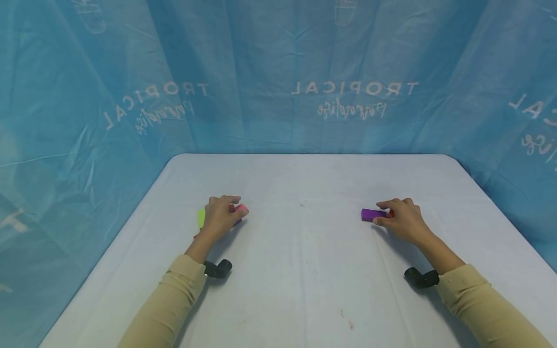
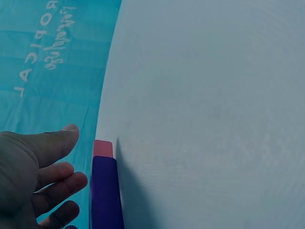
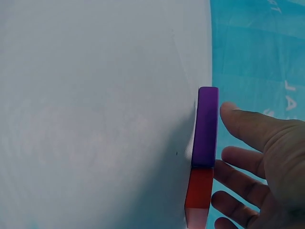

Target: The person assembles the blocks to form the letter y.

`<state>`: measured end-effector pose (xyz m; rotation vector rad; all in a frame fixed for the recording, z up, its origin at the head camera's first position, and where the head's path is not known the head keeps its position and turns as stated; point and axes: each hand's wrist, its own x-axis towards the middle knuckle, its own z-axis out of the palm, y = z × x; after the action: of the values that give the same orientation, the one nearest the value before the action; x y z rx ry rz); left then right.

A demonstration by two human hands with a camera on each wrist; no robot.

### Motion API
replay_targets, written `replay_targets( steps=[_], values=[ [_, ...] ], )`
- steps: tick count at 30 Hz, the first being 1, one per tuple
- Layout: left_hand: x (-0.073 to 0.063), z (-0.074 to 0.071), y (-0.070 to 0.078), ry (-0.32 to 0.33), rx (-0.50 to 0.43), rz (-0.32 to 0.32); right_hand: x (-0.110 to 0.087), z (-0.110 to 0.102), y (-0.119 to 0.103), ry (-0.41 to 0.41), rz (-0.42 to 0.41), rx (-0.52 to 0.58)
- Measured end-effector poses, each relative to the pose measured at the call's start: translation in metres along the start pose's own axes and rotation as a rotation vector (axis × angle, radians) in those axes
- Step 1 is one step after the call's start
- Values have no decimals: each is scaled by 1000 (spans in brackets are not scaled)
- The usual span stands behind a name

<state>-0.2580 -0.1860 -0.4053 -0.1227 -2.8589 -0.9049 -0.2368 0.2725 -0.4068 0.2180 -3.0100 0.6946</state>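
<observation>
Two blocks, a smooth purple block (image 1: 370, 215) and red block (image 3: 199, 188), line up end to end on the right of the table (image 1: 300, 270), long axis roughly along its far edge, purple inward. The right hand (image 1: 402, 218) and left hand (image 1: 219, 216) have thumbs parted from fingers; contact I can't tell. White room stretches across the table's middle; left of that, pink block (image 1: 242, 209), dark purple block (image 2: 106, 193).

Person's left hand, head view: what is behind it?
Around the left hand, parts of a lime-green block, a red block, a pink block and a purple block show. Whatever lies behind the hand is covered and cannot be seen.
</observation>
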Motion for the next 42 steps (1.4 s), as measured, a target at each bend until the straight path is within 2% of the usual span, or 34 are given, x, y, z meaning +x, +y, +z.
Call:
replay_targets(
  steps=[10, 29, 34, 42],
  values=[
    [3, 6, -5, 22, 76, 8, 2, 3, 3, 0, 9, -4],
    [6, 10, -6, 28, 133, -18, -1, 4, 4, -10, 55, -16],
    [4, 9, -4, 23, 153, -29, -1, 4, 5, -4, 43, -16],
    [4, 10, -4, 22, 135, -43, 0, 5, 7, 6, 13, -32]
  ],
)
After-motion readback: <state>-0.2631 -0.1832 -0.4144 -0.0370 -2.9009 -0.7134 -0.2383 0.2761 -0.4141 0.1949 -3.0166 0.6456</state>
